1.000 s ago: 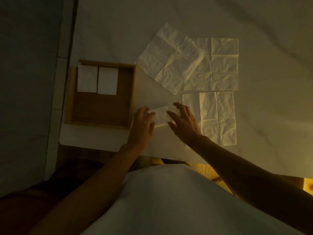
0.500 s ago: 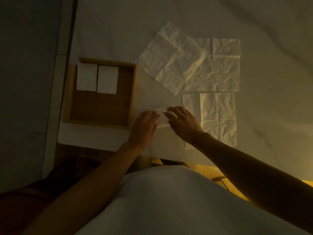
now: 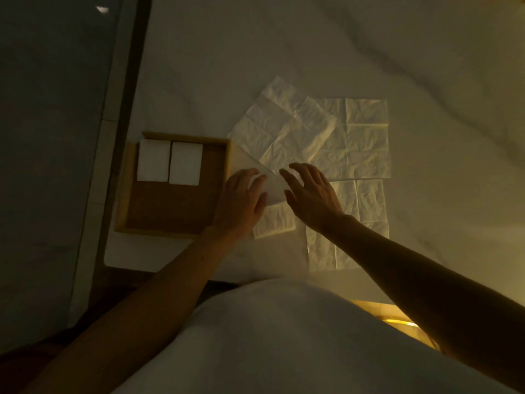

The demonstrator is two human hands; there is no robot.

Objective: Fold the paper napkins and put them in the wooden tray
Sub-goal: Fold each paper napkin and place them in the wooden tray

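Note:
A wooden tray [image 3: 122, 194] sits at the table's left edge. Two folded white napkins [image 3: 153, 160] [image 3: 186, 163] lie side by side in its far left corner. Just right of the tray, my left hand [image 3: 241, 200] presses on a partly folded napkin [image 3: 274, 220], its fingertips holding the upper flap. My right hand [image 3: 309, 191] is beside it with the fingers spread, its thumb near the flap's edge. Three unfolded napkins lie beyond: a tilted one [image 3: 278, 123], a square one [image 3: 366, 137] and one [image 3: 366, 200] partly under my right forearm.
A pale cloth [image 3: 284, 46] covers the table, wrinkled at the far right. The table's left edge [image 3: 125, 115] runs close to the tray, with dark floor beyond. My white-clothed torso fills the bottom of the view.
Both hands held the small folded napkin between them. Now my right hand has let go and spread open, while my left hand stays on the napkin next to the tray.

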